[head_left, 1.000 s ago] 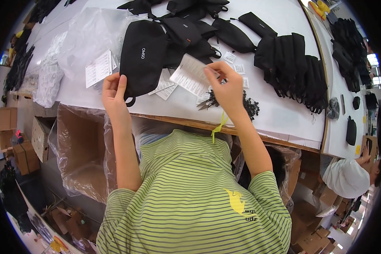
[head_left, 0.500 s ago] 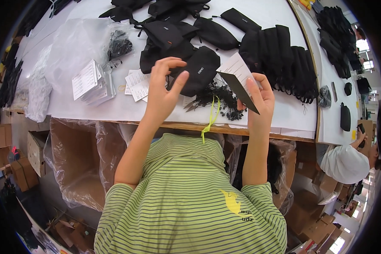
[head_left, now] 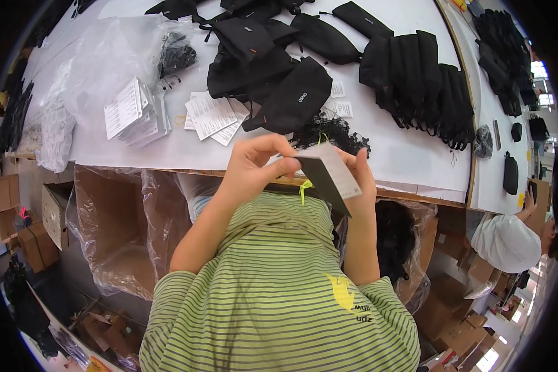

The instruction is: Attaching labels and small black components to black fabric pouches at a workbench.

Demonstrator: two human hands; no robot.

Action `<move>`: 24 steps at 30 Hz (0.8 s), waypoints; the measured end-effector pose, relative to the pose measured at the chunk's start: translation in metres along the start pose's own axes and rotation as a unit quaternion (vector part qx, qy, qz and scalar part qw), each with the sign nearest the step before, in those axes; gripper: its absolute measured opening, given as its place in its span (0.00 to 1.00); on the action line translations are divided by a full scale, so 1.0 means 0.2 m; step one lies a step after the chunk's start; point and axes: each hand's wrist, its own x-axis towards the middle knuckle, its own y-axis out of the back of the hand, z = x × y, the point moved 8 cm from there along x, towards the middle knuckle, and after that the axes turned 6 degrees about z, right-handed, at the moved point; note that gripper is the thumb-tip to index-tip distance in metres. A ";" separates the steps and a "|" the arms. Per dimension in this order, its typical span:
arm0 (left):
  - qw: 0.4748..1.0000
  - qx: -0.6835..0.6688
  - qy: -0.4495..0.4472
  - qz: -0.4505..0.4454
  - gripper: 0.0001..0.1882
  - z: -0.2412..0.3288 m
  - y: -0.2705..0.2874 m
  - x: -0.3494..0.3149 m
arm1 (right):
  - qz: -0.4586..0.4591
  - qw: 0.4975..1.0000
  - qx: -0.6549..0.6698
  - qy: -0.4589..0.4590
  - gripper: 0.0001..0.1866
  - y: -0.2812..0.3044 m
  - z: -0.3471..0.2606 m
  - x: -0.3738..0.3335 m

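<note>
A folded card (head_left: 328,180), dark on one face and pale with print on the other, is held over the table's front edge. My left hand (head_left: 253,168) pinches its upper left corner between thumb and fingers. My right hand (head_left: 363,184) grips it from the right side, with its fingers partly hidden behind the card. Just beyond my hands lie a black fabric pouch (head_left: 301,93) and a tangle of black cords (head_left: 338,133). A yellow-green ribbon (head_left: 304,191) hangs at the edge below.
To the left are loose printed cards (head_left: 211,118), a stack of printed cards (head_left: 133,115) and clear plastic bags (head_left: 108,56). A row of black pouches (head_left: 409,68) stands on the right, more at the back. Plastic-lined cartons (head_left: 115,229) sit below. Another person (head_left: 508,242) is at far right.
My left hand has come down and right to pinch the card's corner. My right hand has lowered the card toward me. The pouch in front lies at a different slant, uncovering printed slips.
</note>
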 end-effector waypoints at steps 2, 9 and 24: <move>0.994 0.101 0.006 -0.040 0.03 -0.02 -0.04 -0.04 | -0.029 0.999 0.027 -0.022 0.17 0.01 0.08 0.02; 0.929 0.353 -0.107 -0.038 0.08 0.08 -0.08 -0.09 | -0.008 0.989 -0.146 0.020 0.26 -0.13 0.12 0.02; 0.753 0.535 -0.358 0.136 0.19 0.16 -0.10 -0.17 | 0.067 0.984 -0.125 0.107 0.15 -0.14 0.18 0.00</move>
